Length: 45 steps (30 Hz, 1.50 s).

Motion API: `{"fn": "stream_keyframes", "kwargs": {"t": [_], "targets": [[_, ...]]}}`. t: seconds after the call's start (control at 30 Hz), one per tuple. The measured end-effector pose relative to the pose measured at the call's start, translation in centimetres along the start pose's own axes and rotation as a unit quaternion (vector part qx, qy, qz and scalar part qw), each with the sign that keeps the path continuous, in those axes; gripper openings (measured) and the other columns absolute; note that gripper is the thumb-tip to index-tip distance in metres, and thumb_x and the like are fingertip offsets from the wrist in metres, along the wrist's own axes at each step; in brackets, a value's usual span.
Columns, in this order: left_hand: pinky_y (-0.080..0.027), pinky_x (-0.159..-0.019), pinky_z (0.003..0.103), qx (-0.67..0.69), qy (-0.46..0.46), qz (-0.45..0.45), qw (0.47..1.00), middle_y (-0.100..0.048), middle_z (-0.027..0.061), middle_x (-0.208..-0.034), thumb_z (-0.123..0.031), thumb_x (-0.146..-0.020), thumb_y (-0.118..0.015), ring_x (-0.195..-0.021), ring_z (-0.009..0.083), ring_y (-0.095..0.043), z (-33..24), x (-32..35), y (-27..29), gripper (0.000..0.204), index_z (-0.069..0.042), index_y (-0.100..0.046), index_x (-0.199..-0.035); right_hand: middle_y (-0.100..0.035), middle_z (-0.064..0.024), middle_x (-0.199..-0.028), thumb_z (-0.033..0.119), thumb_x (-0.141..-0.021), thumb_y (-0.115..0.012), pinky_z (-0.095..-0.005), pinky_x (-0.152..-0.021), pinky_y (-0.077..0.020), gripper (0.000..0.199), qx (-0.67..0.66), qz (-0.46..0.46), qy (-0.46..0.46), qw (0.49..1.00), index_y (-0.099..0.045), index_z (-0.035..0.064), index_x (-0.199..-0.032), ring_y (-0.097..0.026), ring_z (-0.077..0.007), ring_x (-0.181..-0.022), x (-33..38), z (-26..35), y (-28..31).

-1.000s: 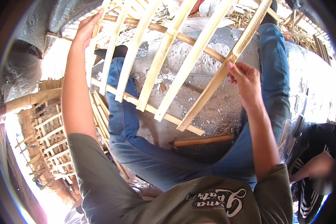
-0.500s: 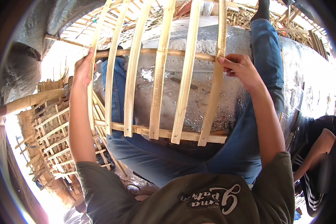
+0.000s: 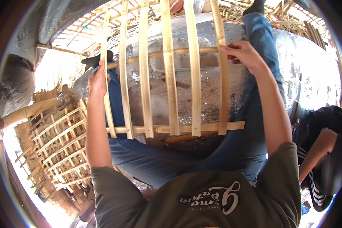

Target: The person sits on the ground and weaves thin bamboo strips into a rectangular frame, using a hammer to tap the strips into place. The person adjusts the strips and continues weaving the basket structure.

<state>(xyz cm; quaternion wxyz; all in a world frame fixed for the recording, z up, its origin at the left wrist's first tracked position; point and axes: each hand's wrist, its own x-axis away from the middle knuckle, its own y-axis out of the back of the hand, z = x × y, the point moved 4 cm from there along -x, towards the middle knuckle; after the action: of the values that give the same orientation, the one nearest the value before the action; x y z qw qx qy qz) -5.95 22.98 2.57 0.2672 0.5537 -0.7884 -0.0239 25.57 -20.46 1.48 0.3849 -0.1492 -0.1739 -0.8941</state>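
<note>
Here, a slatted frame (image 3: 168,57), left fingers (image 3: 101,67) around its leftmost slat (image 3: 109,110), right fingers (image 3: 228,50) in a pinch on its rightmost slat (image 3: 224,91).

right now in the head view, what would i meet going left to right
Bamboo lattice panels → left hand → held bamboo frame's four middle slats → right hand → another person's forearm

Left of centre, the left hand (image 3: 98,80) holds one edge of a pale slatted rack (image 3: 170,76); at upper right, the right hand (image 3: 244,56) pinches the opposite edge. Latticework (image 3: 65,137) lies lower left; another person's arm (image 3: 317,155) shows lower right.
</note>
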Motion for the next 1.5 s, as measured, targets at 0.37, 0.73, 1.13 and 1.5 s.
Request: {"fn": "stream_keyframes", "kwargs": {"t": [0.37,0.73,1.13,1.5], "targets": [[-0.048,-0.049,0.026,-0.09,-0.024,0.008,0.996,-0.059,0.0056,-0.081,-0.049,-0.089,-0.075,-0.06,0.0128,-0.054,-3.3,-2.0,1.1,0.05,-0.002,-0.069,-0.105,-0.066,-0.0028,-0.076,0.036,-0.09,-0.078,-0.0222,-0.059,-0.0486,0.036,0.01,0.017,-0.016,1.0,-0.068,0.0015,-0.089,-0.06,-0.0073,-0.066,1.5,-1.0,-3.0],[-0.046,-0.057,0.024,-0.16,-0.122,0.106,0.974,-0.061,0.0009,-0.083,-0.052,-0.087,-0.076,-0.067,0.0095,-0.055,-9.5,-9.2,-2.5,0.052,-0.003,-0.07,-0.104,-0.072,-0.019,-0.077,0.046,-0.085,-0.079,-0.0327,-0.068,-0.058,0.058,0.034,-0.072,-0.029,0.996,-0.064,-0.0094,-0.094,-0.073,-0.02,-0.073,2.8,-2.3,-7.1],[-0.046,-0.052,0.024,-0.139,-0.112,0.163,0.97,-0.059,0.0011,-0.073,-0.053,-0.085,-0.077,-0.055,0.0086,-0.053,-8.7,-14.4,-5.5,0.049,-0.006,-0.07,-0.097,-0.071,-0.0225,-0.079,0.053,-0.084,-0.076,-0.0395,-0.069,-0.0583,0.064,0.156,-0.125,-0.036,0.979,-0.065,-0.0082,-0.098,-0.072,-0.0295,-0.072,3.7,-0.1,-6.5],[-0.048,-0.057,0.021,-0.142,-0.09,0.148,0.975,-0.06,-0.0004,-0.082,-0.052,-0.085,-0.078,-0.062,0.0073,-0.053,-6.3,-15.2,-6.0,0.051,-0.006,-0.071,-0.105,-0.066,-0.0262,-0.073,0.053,-0.082,-0.079,-0.0444,-0.06,-0.0566,0.068,0.221,-0.168,-0.008,0.961,-0.055,-0.0075,-0.101,-0.07,-0.0343,-0.068,3.8,-0.4,-6.9]]}}
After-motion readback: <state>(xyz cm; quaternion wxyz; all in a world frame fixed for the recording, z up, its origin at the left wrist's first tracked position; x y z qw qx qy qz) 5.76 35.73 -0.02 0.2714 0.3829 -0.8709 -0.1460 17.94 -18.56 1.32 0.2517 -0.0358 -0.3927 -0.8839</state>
